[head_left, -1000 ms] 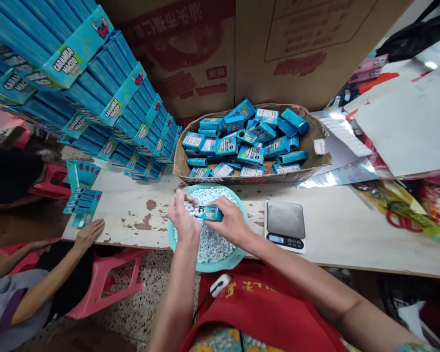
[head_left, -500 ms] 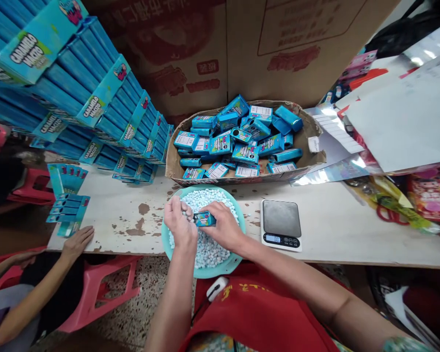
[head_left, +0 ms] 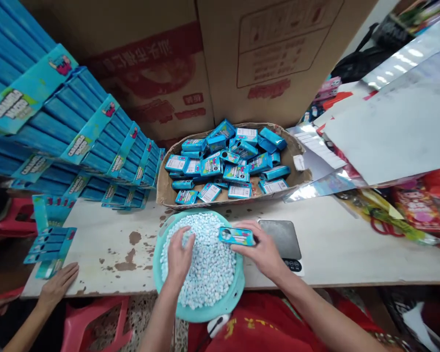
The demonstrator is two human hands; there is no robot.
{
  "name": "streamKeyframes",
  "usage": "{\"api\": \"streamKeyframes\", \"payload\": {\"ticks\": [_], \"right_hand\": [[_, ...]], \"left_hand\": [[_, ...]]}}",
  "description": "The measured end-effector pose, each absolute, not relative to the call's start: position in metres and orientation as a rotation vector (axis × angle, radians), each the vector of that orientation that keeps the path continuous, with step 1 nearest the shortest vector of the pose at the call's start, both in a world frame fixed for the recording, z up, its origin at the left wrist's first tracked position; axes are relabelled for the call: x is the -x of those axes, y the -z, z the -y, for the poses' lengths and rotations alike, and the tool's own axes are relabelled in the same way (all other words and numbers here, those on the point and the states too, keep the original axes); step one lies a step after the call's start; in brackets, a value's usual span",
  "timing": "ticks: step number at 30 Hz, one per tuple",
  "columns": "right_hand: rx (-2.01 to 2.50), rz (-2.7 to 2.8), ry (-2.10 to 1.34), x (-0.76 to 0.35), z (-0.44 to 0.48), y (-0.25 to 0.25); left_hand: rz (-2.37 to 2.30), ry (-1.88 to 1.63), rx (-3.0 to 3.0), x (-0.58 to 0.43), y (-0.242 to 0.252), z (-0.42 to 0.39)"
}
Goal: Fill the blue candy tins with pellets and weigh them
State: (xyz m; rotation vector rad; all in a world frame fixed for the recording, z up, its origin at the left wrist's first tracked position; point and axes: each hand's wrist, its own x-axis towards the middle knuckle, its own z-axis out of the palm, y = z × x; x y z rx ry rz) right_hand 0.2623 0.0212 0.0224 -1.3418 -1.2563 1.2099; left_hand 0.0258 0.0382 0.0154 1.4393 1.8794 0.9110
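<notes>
My right hand (head_left: 262, 247) grips a small blue candy box (head_left: 235, 236) by its end, above the right rim of the bowl. White candies show in the round hole at the box's left end. My left hand (head_left: 180, 252) is over the left part of the candies, thumb and fingers curved and apart; I see nothing held in it. Pale blue-white candies (head_left: 209, 274) fill the turquoise bowl (head_left: 231, 304). Just right of the bowl a digital scale (head_left: 283, 234) lies partly hidden behind my right hand.
Behind the bowl is a cut-down cardboard tray (head_left: 297, 188) of blue candy boxes. Stacked display cartons (head_left: 84, 142) rise on the left, near another person's hand (head_left: 60, 281) on the table. Plastic sheets (head_left: 396, 122) and red scissors (head_left: 383, 227) lie right.
My right hand has moved right with the candy box, away from my left hand. The left hand has lowered to the candies and its fingers have spread. The camera view has shifted.
</notes>
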Motion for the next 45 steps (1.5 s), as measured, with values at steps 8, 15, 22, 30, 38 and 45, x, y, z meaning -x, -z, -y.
{"api": "streamKeyframes", "payload": {"ticks": [8,15,22,30,38,45], "right_hand": [[1.753,0.950,-0.796,-0.356,0.002,0.025],[1.730,1.023,-0.709,-0.364,0.010,0.062],[1.683,1.137,-0.521,-0.346,0.022,-0.005],[1.373,1.098,-1.481,-0.268,0.008,-0.031],[1.404,1.085,-1.541,-0.259,0.033,-0.012],[1.443,1.226,-1.425,-0.247,0.036,-0.011]], "left_hand": [[-1.671,-0.497,-2.303,-0.094,-0.006,-0.229],[-1.668,-0.180,-2.462,-0.121,0.024,-0.285],[-1.602,-0.953,-1.738,-0.105,-0.040,-0.167],[-1.435,-0.967,-1.554,-0.079,-0.015,-0.026],[-1.924,-0.424,-2.127,-0.049,0.046,-0.022],[-2.127,-0.823,-1.706,-0.040,0.054,-0.011]]}}
